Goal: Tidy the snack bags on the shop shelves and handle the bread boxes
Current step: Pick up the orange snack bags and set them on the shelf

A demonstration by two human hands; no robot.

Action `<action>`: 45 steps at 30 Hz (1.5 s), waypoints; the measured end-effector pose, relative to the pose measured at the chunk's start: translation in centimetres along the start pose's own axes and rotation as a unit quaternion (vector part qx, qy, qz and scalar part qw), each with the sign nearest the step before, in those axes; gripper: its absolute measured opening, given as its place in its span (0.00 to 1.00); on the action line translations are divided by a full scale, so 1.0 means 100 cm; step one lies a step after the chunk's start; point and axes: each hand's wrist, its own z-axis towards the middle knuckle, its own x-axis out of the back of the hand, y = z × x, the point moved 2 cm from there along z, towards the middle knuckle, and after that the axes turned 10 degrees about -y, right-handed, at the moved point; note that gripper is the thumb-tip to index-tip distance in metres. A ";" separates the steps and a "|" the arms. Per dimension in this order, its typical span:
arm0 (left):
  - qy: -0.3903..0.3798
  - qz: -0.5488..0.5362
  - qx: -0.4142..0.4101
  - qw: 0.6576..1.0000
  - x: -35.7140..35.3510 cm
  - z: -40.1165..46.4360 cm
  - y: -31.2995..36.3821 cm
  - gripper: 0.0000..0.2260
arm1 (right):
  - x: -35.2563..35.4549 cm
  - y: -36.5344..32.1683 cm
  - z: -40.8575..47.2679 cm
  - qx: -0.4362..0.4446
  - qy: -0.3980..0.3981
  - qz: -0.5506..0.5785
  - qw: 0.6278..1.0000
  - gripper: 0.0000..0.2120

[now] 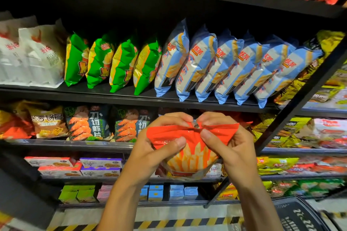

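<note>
A red snack bag (189, 148) with a picture of fries is held up in front of the third shelf. My left hand (159, 142) pinches its top left corner with thumb over the front. My right hand (225, 137) pinches the top right part, fingers curled over the folded upper edge. Above, a shelf carries white bags (32, 56), green bags (112, 62) and several blue shrimp-stick bags (225, 65), all leaning in a row. Flat boxes (80, 167) lie stacked on a lower shelf to the left.
Dark shrimp-chip bags (90, 124) stand on the shelf behind my hands. Small cartons (169, 192) line the bottom shelf. A black shopping basket (296, 215) sits on the floor at the lower right. A diagonal black shelf post (300, 99) runs along the right. Hazard-striped tape (178, 223) marks the floor.
</note>
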 end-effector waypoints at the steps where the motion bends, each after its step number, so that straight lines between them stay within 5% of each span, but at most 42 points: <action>1: -0.002 -0.005 -0.003 1.000 0.000 0.000 -0.001 0.10 | 0.002 0.000 0.001 0.009 -0.014 0.000 1.000 0.04; 12: -0.010 -0.013 -0.026 1.000 -0.002 0.004 -0.006 0.11 | 0.007 0.000 0.001 0.023 -0.047 -0.005 0.999 0.06; 16: 0.010 -0.016 -0.021 1.000 -0.001 0.007 -0.008 0.11 | 0.007 0.000 -0.001 0.055 0.002 -0.021 0.998 0.10; 26: 0.005 -0.050 0.000 0.999 -0.005 0.005 -0.013 0.14 | 0.018 0.016 -0.011 0.089 0.100 -0.020 0.991 0.04; 36: -0.005 -0.011 -0.036 0.999 -0.001 0.001 -0.010 0.08 | 0.019 0.013 -0.014 0.056 0.047 0.035 0.997 0.04; 45: 0.062 -0.053 0.050 0.995 -0.001 -0.005 -0.018 0.11 | 0.022 0.003 -0.021 0.060 0.025 -0.133 0.989 0.11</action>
